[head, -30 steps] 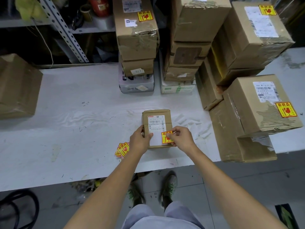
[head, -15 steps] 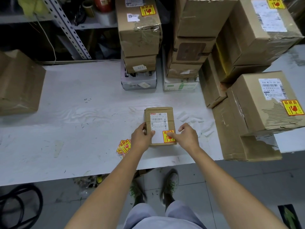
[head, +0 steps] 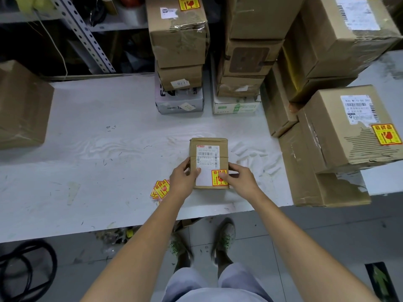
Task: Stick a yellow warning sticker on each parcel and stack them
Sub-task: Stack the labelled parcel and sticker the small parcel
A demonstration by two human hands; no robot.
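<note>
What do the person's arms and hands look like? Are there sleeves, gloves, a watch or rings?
Both arms are bare as far up as the view shows: no sleeve on the left arm or the right arm. The left hand and right hand wear no gloves. No watch, bracelet or ring shows.

The small parcel [head: 208, 158] lies on the table [head: 98, 149], with a pile of stickers [head: 161, 189] just beside it at 8 o'clock, stacks of boxes [head: 181, 51] behind it at 12 (more boxes [head: 349, 131] at 2), and one box [head: 21, 105] far off at 10.
</note>
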